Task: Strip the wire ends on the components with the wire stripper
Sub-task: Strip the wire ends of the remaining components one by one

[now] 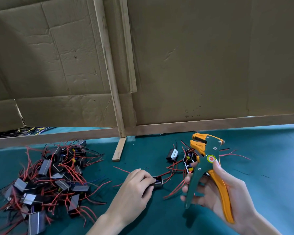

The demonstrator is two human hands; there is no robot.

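My right hand [222, 189] grips a green and orange wire stripper [205, 160] by its handles, jaws pointing up and left, held above the green mat. My left hand [136, 185] pinches a small black component [158, 181] that rests on the mat; red and black wires trail from it to the right. The stripper's jaws are apart from that component and hold no wire.
A large heap of black components with red and black wires [49, 177] lies at the left. A few more components [172, 154] sit behind the stripper. A loose wooden strip [119, 150] lies mid-mat. A cardboard wall on a wooden frame [176, 128] closes the back.
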